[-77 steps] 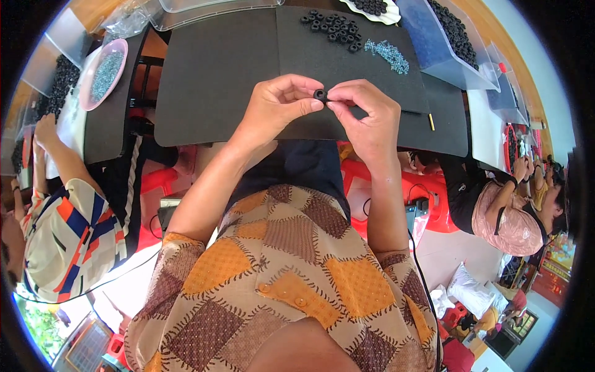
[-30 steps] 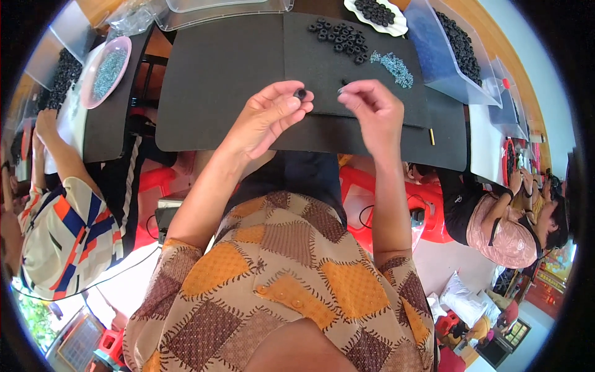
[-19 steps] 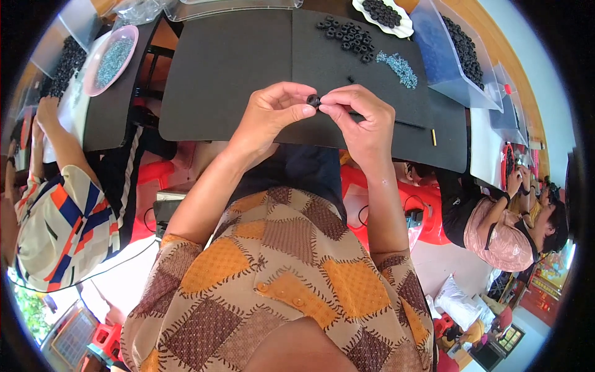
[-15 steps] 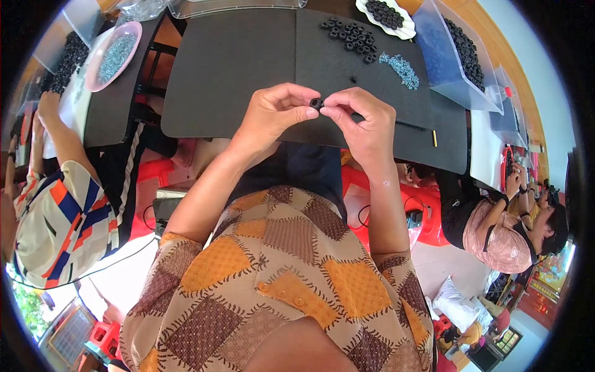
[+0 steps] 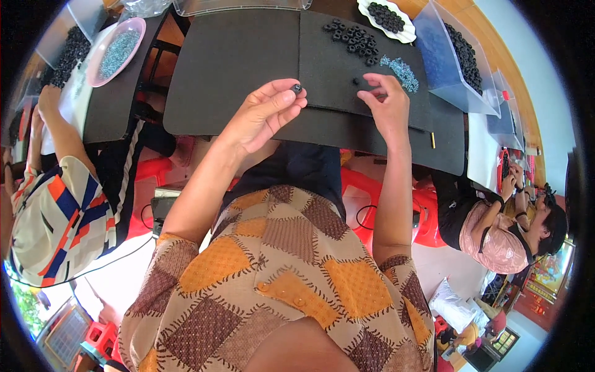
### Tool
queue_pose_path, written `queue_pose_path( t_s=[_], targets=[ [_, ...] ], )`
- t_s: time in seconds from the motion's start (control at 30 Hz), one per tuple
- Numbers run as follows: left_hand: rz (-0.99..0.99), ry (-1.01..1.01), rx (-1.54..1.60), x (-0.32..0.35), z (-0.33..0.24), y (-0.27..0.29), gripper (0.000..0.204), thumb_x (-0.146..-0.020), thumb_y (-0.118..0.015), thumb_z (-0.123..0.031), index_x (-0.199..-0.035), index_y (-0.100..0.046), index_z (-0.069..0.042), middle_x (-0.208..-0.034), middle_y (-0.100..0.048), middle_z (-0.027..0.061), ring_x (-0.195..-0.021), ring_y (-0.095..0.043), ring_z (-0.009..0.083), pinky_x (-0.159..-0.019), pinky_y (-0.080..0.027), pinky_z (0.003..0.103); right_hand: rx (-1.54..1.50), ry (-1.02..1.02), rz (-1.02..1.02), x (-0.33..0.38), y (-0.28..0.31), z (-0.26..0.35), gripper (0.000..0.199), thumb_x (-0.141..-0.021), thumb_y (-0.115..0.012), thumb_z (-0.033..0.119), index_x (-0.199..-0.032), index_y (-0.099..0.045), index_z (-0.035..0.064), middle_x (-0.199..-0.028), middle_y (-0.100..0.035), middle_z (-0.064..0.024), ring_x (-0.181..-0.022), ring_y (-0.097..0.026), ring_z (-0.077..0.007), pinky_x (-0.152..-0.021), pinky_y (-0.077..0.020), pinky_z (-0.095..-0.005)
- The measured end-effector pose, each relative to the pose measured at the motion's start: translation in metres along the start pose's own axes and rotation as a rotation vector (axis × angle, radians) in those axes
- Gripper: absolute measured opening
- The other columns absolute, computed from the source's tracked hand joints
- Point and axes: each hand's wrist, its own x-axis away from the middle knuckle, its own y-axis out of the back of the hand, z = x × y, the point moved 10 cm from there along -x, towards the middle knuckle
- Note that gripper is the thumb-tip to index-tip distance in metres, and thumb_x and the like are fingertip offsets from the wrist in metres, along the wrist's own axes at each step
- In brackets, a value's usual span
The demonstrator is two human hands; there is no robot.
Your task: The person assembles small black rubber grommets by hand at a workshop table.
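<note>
I see a small black ring [image 5: 297, 88], round and dark with a pale glint on top, pinched between the thumb and forefinger of my left hand [image 5: 263, 115], held just above the black mat [image 5: 235, 62] on the surface. My right hand [image 5: 387, 102] hovers near it, fingers curled, thumb and forefinger close together over a single loose ring [image 5: 356, 80]; whether it pinches anything I cannot tell. To do this well, I judge the pinch should stay light and level so the ring cannot flick away. Beyond lie a cluster of black rings [image 5: 352, 38], a pile of tiny blue pieces [image 5: 400, 68] and a white dish [image 5: 385, 13].
</note>
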Motion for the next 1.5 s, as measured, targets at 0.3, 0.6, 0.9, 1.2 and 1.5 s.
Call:
queue_pose_path(
  t_s=[0.3, 0.6, 0.9, 1.2, 1.5],
  targets=[
    [0.022, 0.032, 0.021, -0.001, 0.009, -0.012, 0.029, -0.093, -0.063, -0.006, -0.122, -0.06, -0.004, -0.112, -0.066, 0.0105, -0.101, -0.066, 0.0183, -0.088, -0.057, 0.027, 0.179, 0.082, 0.058, -0.014, -0.024, -0.02, 0.026, -0.078, -0.073, 0.005, -0.104, -0.069, 0.0051, -0.087, -0.065, -0.0082, -0.069, -0.062, -0.0148, -0.065, -0.0499, -0.0295],
    [0.061, 0.009, -0.081, 0.001, 0.01, -0.025, 0.03, -0.088, -0.067, 0.0, -0.118, -0.062, -0.005, -0.109, -0.067, 0.0091, -0.1, -0.067, 0.0169, -0.087, -0.057, 0.025, -0.632, -0.035, 0.155, 0.039, -0.025, 0.069, 0.013, -0.08, -0.073, -0.002, -0.093, -0.07, -0.0004, -0.086, -0.068, -0.0066, -0.082, -0.067, -0.0124, -0.07, -0.0523, -0.0242],
    [0.071, -0.193, -0.386, 0.009, -0.006, -0.039, 0.028, -0.084, -0.071, 0.004, -0.11, -0.065, -0.003, -0.104, -0.069, 0.0071, -0.095, -0.065, 0.0128, -0.085, -0.054, 0.027, -0.534, 0.122, 0.099, 0.044, -0.012, 0.087, 0.016, -0.077, -0.074, -0.006, -0.092, -0.07, 0.0003, -0.087, -0.069, -0.0067, -0.076, -0.067, -0.0128, -0.068, -0.0543, -0.0251],
    [0.075, -0.301, -0.546, 0.016, -0.021, -0.056, 0.023, -0.084, -0.069, 0.007, -0.107, -0.065, 0.005, -0.102, -0.067, 0.0099, -0.094, -0.066, 0.0145, -0.085, -0.056, 0.027, -0.384, 0.217, 0.079, 0.048, -0.009, 0.097, 0.015, -0.076, -0.075, -0.006, -0.088, -0.07, -0.0004, -0.083, -0.07, -0.0075, -0.073, -0.067, -0.0132, -0.065, -0.0531, -0.0247],
    [0.061, -0.278, -0.618, 0.019, -0.02, -0.052, 0.023, -0.084, -0.069, 0.005, -0.108, -0.068, 0.005, -0.104, -0.067, 0.0092, -0.094, -0.066, 0.0137, -0.086, -0.055, 0.025, -0.465, 0.157, 0.062, 0.055, -0.017, 0.089, 0.012, -0.078, -0.075, -0.004, -0.088, -0.069, -0.0003, -0.082, -0.069, -0.0067, -0.073, -0.067, -0.0111, -0.066, -0.0529, -0.0241]
  ],
)
